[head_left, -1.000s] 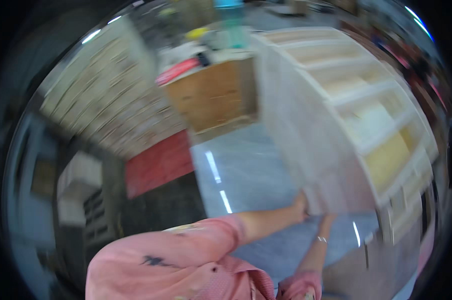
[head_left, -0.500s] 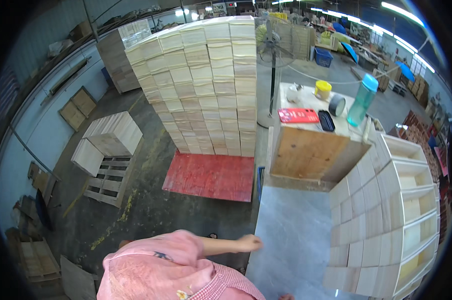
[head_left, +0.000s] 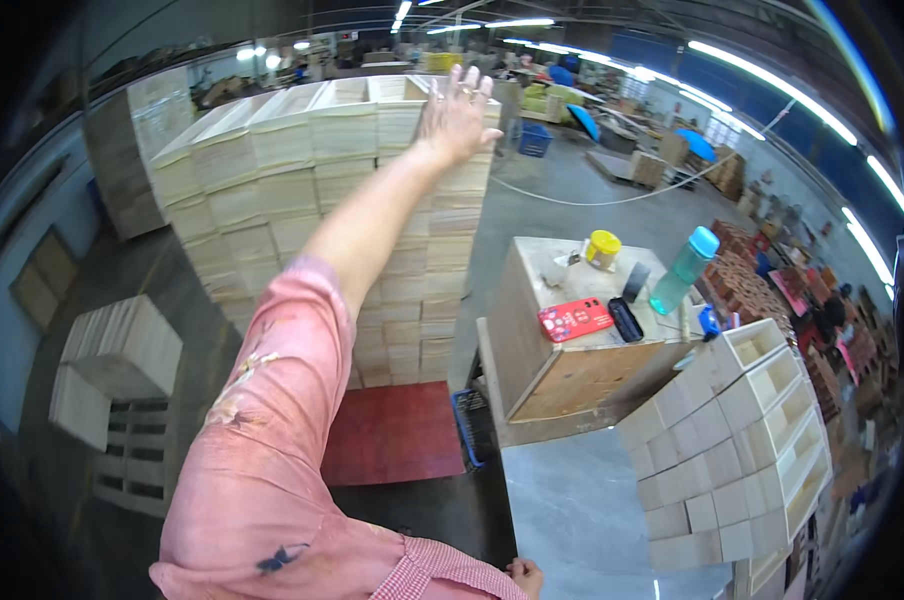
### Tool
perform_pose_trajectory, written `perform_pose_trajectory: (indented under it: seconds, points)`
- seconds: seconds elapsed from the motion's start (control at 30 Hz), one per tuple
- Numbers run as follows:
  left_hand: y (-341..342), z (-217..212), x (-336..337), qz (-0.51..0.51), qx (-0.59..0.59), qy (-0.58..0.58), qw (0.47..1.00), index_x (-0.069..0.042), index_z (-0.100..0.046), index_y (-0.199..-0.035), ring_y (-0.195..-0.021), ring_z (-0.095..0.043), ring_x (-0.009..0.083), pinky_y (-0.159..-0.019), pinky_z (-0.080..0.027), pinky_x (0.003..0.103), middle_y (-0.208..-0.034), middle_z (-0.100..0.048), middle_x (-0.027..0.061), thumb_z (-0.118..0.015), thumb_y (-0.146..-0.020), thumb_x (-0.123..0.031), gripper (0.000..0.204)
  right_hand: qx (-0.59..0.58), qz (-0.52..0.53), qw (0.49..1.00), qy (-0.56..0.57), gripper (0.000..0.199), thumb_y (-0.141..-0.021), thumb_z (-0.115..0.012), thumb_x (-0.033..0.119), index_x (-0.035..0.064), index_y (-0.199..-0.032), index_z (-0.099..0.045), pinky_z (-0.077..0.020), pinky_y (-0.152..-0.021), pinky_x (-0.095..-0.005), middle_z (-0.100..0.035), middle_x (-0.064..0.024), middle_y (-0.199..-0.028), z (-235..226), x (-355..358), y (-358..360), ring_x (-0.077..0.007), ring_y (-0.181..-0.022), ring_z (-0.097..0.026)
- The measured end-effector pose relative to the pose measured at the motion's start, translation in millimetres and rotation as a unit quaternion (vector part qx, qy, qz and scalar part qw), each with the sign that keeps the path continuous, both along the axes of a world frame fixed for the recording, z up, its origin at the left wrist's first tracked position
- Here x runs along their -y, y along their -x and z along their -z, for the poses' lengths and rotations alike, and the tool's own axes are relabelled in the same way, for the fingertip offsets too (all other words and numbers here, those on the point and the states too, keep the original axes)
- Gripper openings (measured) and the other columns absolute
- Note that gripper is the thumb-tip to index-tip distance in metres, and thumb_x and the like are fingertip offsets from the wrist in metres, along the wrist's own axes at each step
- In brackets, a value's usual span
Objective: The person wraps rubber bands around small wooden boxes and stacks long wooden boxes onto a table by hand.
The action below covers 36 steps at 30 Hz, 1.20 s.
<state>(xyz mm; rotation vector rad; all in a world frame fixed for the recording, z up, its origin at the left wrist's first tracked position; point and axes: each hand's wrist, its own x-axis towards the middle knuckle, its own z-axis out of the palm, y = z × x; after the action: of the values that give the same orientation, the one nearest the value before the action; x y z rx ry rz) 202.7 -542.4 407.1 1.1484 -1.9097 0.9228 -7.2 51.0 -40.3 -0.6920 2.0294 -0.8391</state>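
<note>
The left hand (head_left: 459, 112), at the top centre of the frame, reaches up with fingers spread, holding nothing, against the top of a tall stack of pale wooden boxes (head_left: 312, 190) filling the upper left. The right hand (head_left: 525, 577) shows only partly at the bottom edge; its grip cannot be told. At right, a wooden table (head_left: 547, 375) carries a red phone (head_left: 575, 320) and a teal bottle (head_left: 683, 270).
</note>
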Motion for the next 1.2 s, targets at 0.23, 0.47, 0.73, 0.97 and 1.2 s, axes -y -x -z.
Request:
perform_pose_trajectory:
  seconds: [0.23, 0.47, 0.73, 0.97, 1.2]
  points:
    - [-3.6, -50.7, 56.8, -0.036, 0.04, -0.317, 0.947, -0.013, -0.067, -0.119, -0.121, -0.06, 0.0322, -0.107, -0.037, 0.055, -0.125, -0.066, 0.0126, -0.072, -0.084, -0.047, 0.049, 0.012, 0.042, 0.997, -0.058, 0.034, -0.095, -0.059, 0.028, -0.0029, -0.105, -0.069, -0.0523, -0.073, -0.0398, -0.072, -0.0181, -0.09, 3.1, -5.4, -41.0, -0.0256, -0.08, -0.068]
    - [-22.9, -78.8, 14.5, 0.221, -0.099, -0.13, 0.961, -0.007, -0.068, -0.11, -0.094, -0.069, 0.031, -0.082, -0.053, 0.04, -0.103, -0.072, 0.0171, -0.075, -0.083, -0.046, 0.048, -0.01, 0.045, 0.997, -0.055, 0.031, -0.095, -0.061, 0.023, -0.0048, -0.105, -0.068, -0.0524, -0.07, -0.0367, -0.071, -0.0167, -0.089, 1.8, -3.9, -39.7, -0.0225, -0.078, -0.067]
    - [-98.4, -54.9, -277.2, 0.413, -0.12, -0.135, 0.893, -0.002, -0.067, -0.094, -0.066, -0.067, 0.0254, -0.059, -0.05, 0.033, -0.075, -0.065, 0.0113, -0.071, -0.089, -0.042, 0.04, -0.261, -0.068, 0.862, 0.429, 0.041, -0.074, -0.084, 0.014, 0.0001, -0.108, -0.064, -0.0513, -0.076, -0.0352, -0.065, -0.0149, -0.097, -214.9, 92.2, -12.3, -0.0277, -0.085, -0.063]
    - [-102.0, 81.6, -387.4, 0.355, -0.146, -0.555, 0.738, -0.001, -0.066, -0.088, -0.067, -0.056, 0.0084, -0.059, -0.045, 0.027, -0.073, -0.063, 0.0035, -0.069, -0.092, -0.033, 0.033, -0.126, -0.388, 0.699, 0.588, 0.058, -0.068, -0.09, 0.022, 0.0027, -0.113, -0.058, -0.0475, -0.086, -0.0373, -0.059, -0.0163, -0.11, -295.2, 123.0, -65.8, -0.0309, -0.102, -0.057]
    - [-88.8, 238.8, -410.9, 0.258, -0.357, -0.744, 0.503, -0.003, -0.07, -0.093, -0.07, -0.053, 0.0034, -0.063, -0.045, 0.023, -0.081, -0.062, -0.0052, -0.061, -0.1, -0.031, 0.03, 0.07, -0.297, 0.845, 0.44, 0.029, -0.081, -0.082, 0.011, 0.0048, -0.09, -0.055, -0.0419, -0.057, -0.0237, -0.054, 0.0014, -0.073, -170.9, 83.9, -83.0, -0.0063, -0.062, -0.047]
